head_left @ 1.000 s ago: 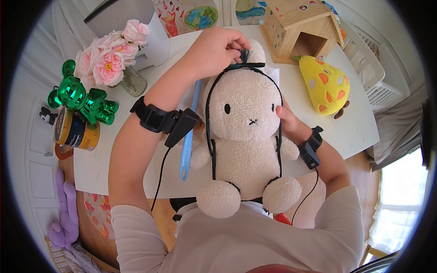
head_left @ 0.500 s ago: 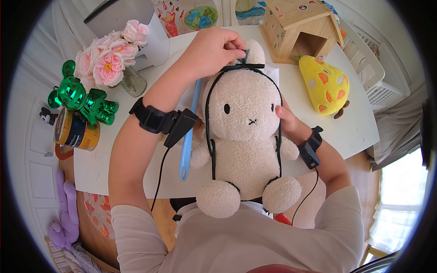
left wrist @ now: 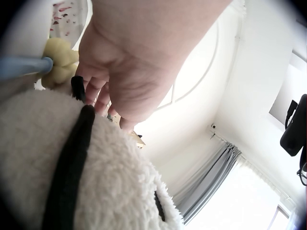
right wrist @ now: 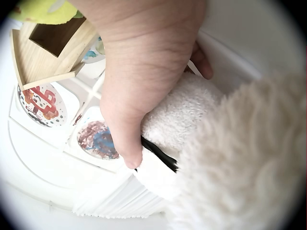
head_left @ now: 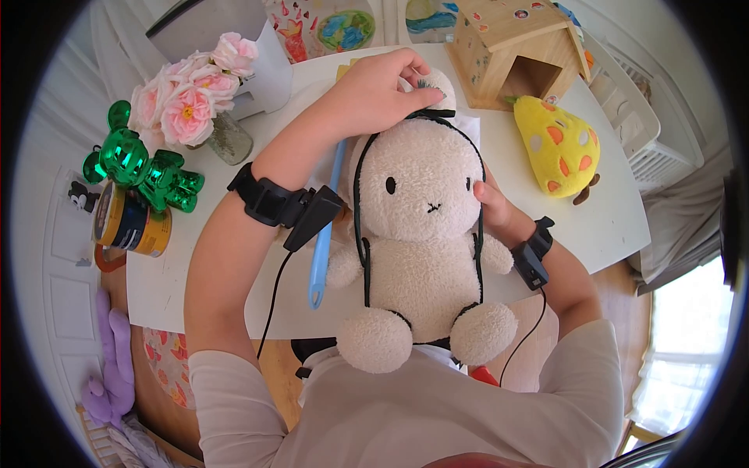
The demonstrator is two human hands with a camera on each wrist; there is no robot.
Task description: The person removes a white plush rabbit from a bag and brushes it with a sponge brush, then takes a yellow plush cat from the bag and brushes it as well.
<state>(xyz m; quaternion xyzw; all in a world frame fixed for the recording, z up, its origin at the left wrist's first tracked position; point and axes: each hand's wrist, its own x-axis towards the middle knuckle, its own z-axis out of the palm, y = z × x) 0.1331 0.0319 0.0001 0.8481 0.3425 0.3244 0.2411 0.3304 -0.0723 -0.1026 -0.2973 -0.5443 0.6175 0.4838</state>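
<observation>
A white plush rabbit [head_left: 425,281] lies face up, with dark cord [head_left: 356,187] running round its head and down its sides. At the top of its head, the left hand [head_left: 382,92] curls its fingers and thumb round the cord's dark frayed tuft [head_left: 431,87], against an ear. The left wrist view shows that hand [left wrist: 129,67] beyond the plush head [left wrist: 24,134], fingertips partly hidden. The right hand [head_left: 499,210] grips the head's side, thumb on the cheek beside an eye; in the right wrist view its thumb [right wrist: 127,139] lies near a dark strip [right wrist: 160,154].
A blue stick [head_left: 320,257] lies left of the rabbit. Further left are pink roses [head_left: 187,113] in glass, a green shiny figure [head_left: 129,160] and a tin [head_left: 144,228]. A wooden house [head_left: 507,47] and a yellow plush [head_left: 555,144] stand at the right of the white table [head_left: 616,218].
The left hand has shifted slightly right over the ear's base, its thumb now further across and the tuft fanned out on the ear. The right hand and the rabbit look unmoved.
</observation>
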